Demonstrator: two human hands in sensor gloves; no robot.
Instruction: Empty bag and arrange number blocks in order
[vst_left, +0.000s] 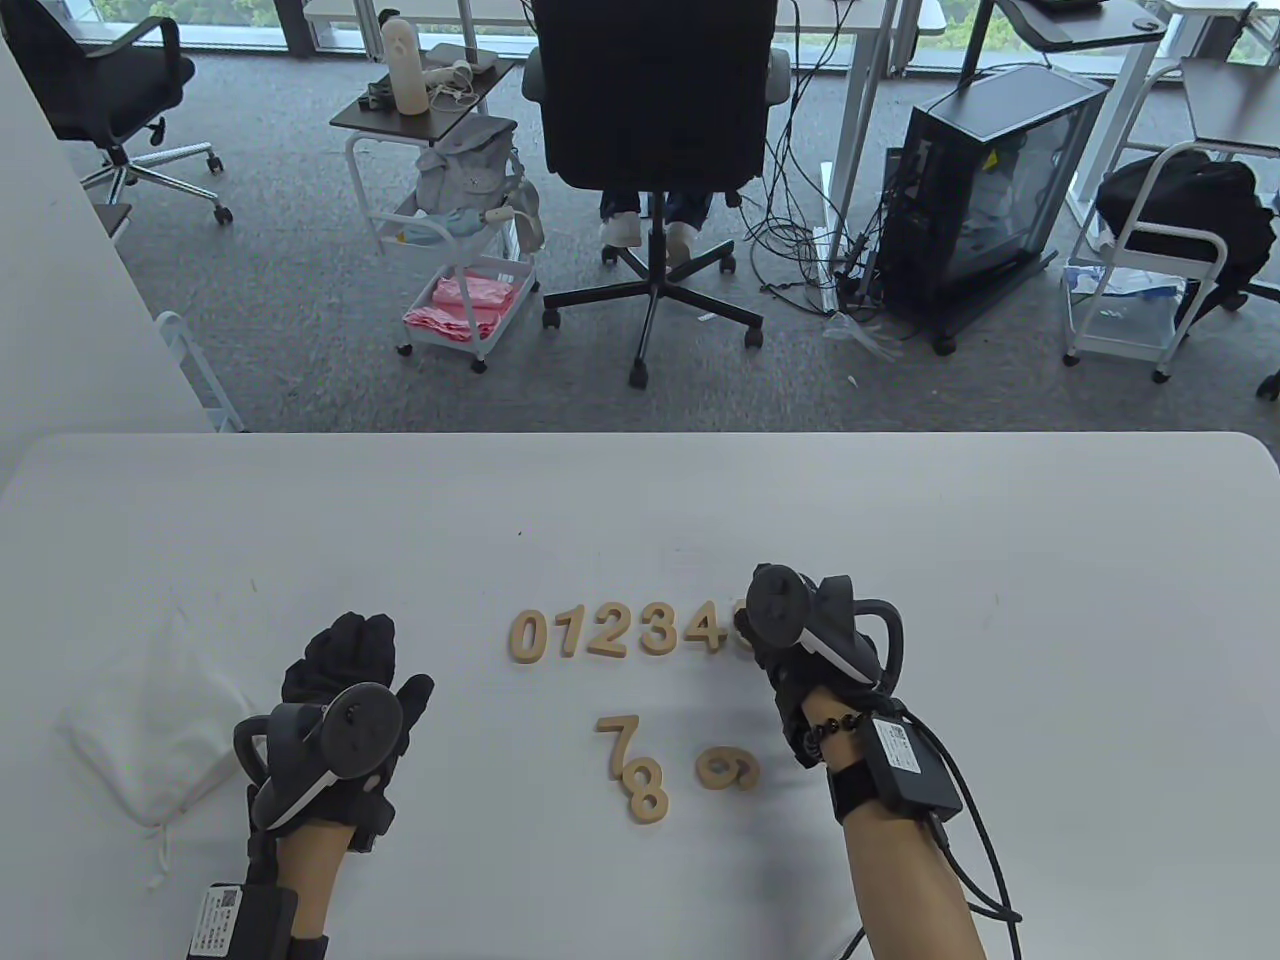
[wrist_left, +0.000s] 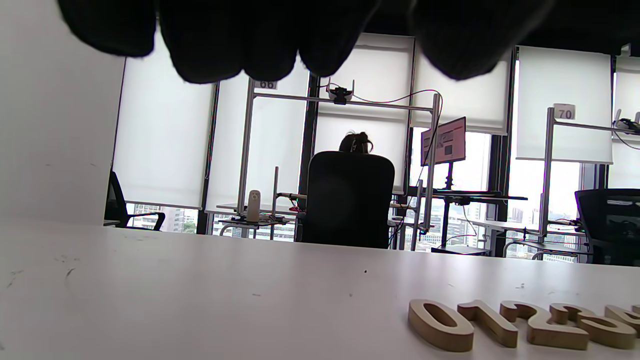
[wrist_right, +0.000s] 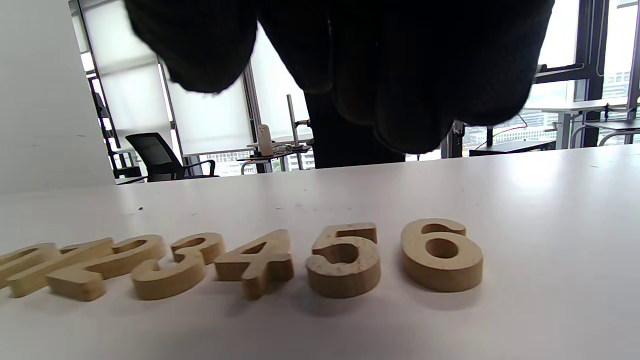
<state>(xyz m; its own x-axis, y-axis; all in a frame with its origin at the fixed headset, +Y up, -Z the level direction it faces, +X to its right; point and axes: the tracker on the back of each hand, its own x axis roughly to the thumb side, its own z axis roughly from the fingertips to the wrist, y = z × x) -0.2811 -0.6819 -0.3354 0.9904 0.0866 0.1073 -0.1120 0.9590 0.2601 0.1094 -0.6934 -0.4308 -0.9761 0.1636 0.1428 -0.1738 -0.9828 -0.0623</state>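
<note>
I note the white table bearing the emptied bag at lower left, my left hand relaxed and empty, my right hand loosely open above the 0–6 row, so 7 seemingly goes next.
</note>
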